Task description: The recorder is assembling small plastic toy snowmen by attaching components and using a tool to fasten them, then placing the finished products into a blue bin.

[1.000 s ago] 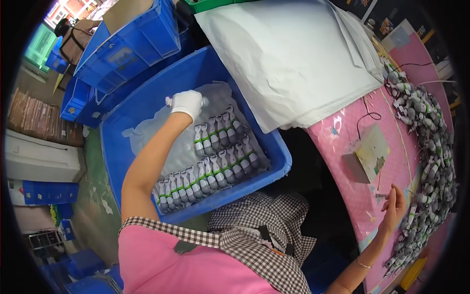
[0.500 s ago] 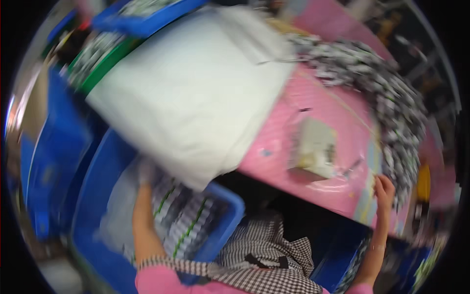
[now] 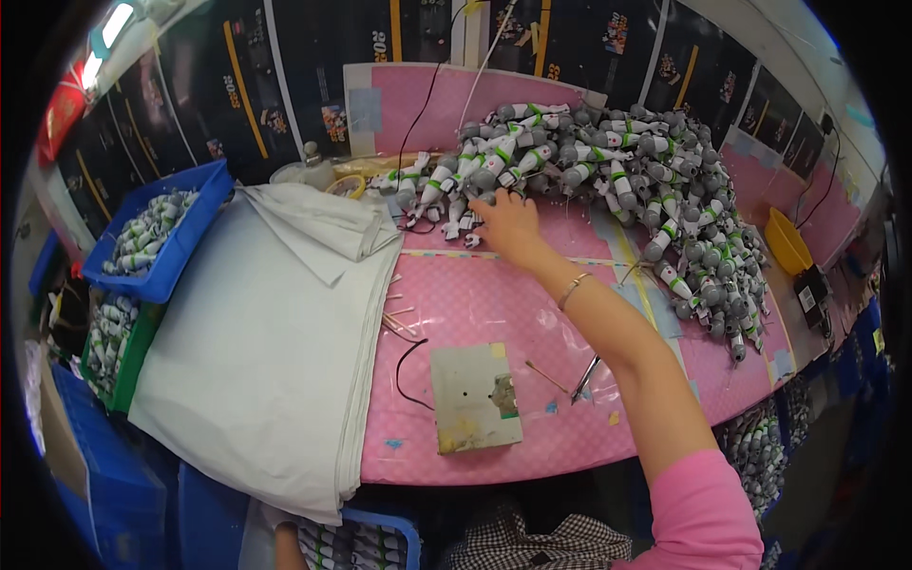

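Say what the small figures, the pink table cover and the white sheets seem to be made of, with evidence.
Small figures: probably moulded plastic, smooth, judging by their rounded, repeated shapes.
Pink table cover: likely glossy plastic, since it shows bright highlights.
White sheets: paper or thin plastic, fairly matt; folds and creases fit either.

Workshop: heaped lookalike pieces (image 3: 622, 180) (grey-white, green-banded), pink worktable (image 3: 570, 451), blue crates (image 3: 123, 480).
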A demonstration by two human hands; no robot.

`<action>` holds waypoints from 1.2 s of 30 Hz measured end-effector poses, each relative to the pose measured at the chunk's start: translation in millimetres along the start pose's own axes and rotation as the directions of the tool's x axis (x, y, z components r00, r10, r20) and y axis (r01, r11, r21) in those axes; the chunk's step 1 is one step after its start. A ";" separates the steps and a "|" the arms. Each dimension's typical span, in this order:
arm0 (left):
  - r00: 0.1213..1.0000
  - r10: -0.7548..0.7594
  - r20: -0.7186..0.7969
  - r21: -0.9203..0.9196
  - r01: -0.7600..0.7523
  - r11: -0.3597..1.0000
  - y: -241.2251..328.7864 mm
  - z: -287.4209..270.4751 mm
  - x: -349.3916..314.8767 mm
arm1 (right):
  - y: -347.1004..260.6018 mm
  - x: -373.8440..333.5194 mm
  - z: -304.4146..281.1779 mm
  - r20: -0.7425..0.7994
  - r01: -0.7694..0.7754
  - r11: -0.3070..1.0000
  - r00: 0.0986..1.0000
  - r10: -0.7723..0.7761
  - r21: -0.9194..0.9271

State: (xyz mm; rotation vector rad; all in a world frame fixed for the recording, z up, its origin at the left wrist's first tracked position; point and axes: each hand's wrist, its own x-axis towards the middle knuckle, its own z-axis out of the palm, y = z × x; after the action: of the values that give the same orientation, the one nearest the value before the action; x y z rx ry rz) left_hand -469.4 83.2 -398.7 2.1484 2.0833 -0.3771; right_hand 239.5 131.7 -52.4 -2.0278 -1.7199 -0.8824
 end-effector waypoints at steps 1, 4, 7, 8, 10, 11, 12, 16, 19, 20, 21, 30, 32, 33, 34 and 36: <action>0.998 0.058 -0.018 -0.028 -0.058 0.998 29.0 -42.6 -13.7 | 5.7 1.5 5.9 0.161 -0.044 0.996 0.985 0.056 -0.080; 0.904 0.334 -0.266 0.554 -0.140 0.821 4.8 -65.4 -50.1 | 15.3 -9.7 -8.3 0.248 -0.069 0.998 0.966 0.070 -0.012; 0.705 -0.568 -0.425 -0.730 0.105 0.676 60.1 -173.6 -85.0 | 54.3 -56.7 -64.9 0.041 -0.296 0.829 0.948 0.315 0.474; 0.583 -0.581 -0.568 -0.732 -0.034 0.681 71.6 -200.5 -101.3 | 54.4 -65.3 -81.3 0.034 -0.310 0.682 0.922 0.386 0.662; 0.407 -0.610 -0.680 -0.733 -0.339 0.590 119.5 -267.5 -131.3 | 61.0 -79.2 -117.5 0.265 -0.453 0.334 0.836 0.480 0.826; 0.468 -0.584 -0.663 -0.737 -0.548 0.397 147.3 -300.9 -149.5 | 57.1 -83.0 -134.9 0.502 -0.536 -0.066 0.732 0.461 0.842; 0.514 -0.500 -0.697 -0.713 -0.567 0.411 163.4 -318.4 -157.6 | 51.2 -86.4 -154.6 0.514 -0.543 -0.071 0.735 0.441 0.837; 0.321 0.159 -0.933 -0.214 -0.855 0.472 322.0 -397.0 -193.2 | 20.9 -102.5 -219.7 0.620 -0.571 -0.240 0.724 0.303 0.785; 0.128 0.391 -0.911 0.029 -0.929 0.370 394.3 -439.9 -228.7 | -15.4 -113.7 -251.7 0.563 -0.559 -0.075 0.824 0.060 0.826; 0.212 0.466 -0.859 -0.063 -0.947 0.315 410.0 -433.8 -227.1 | -23.1 -120.2 -259.3 0.578 -0.574 -0.085 0.815 0.040 0.815; 0.281 0.538 -0.795 -0.155 -0.951 0.268 414.0 -426.1 -228.4 | -30.2 -125.7 -271.8 0.601 -0.592 -0.315 0.796 -0.079 0.742; 0.796 0.526 -0.301 -0.568 0.293 -0.769 382.3 -369.0 -218.5 | -84.9 -239.0 -209.2 0.590 -0.636 -0.658 0.730 -0.344 0.403; 0.797 0.551 -0.248 -0.499 0.383 -0.778 379.4 -364.9 -221.5 | -102.9 -244.5 -212.5 0.388 -0.401 -0.916 0.848 -0.361 0.025; 0.796 0.553 -0.247 -0.501 0.383 -0.776 377.4 -363.8 -222.2 | -110.1 -245.9 -210.2 0.382 -0.384 -0.922 0.861 -0.336 0.054; 0.751 0.591 -0.294 -0.523 0.391 -0.757 374.7 -362.7 -222.7 | -117.9 -247.6 -207.7 0.383 -0.380 -0.923 0.862 -0.332 0.055; 0.697 0.633 -0.337 -0.547 0.402 -0.734 373.7 -360.5 -225.7 | -131.2 -249.9 -204.4 0.292 -0.217 -0.976 0.936 -0.199 0.031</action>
State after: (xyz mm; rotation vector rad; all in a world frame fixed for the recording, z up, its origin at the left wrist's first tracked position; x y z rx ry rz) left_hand -68.7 -56.0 -23.8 0.5097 0.1276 0.8317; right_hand 45.0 -156.2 -78.5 0.0520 -0.5342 1.5333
